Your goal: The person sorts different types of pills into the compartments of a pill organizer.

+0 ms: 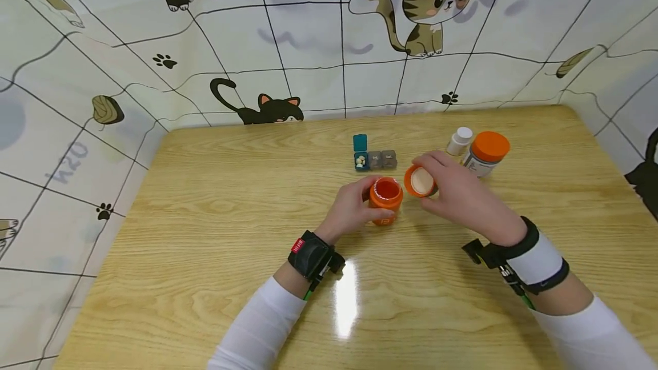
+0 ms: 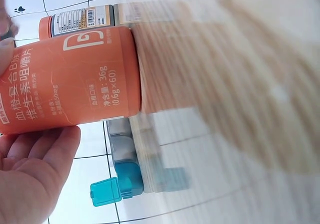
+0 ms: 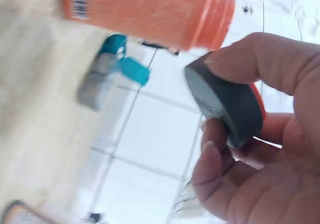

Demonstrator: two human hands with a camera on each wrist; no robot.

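My left hand grips an orange bottle with Chinese print, its mouth uncovered in the head view. Just right of it, my right hand pinches a cap between thumb and fingers. The cap is dark grey outside, with an orange inner rim and a pale liner turned toward the head camera. Bottle and cap are apart. Behind the bottle lies a small pill organizer. Its teal compartment has the lid up and pale tablets inside; the two grey compartments are closed.
Beyond my right hand stand a small white bottle and a larger bottle with an orange lid. All of this is on a wooden table. A cat-print sheet rises behind the table's far edge.
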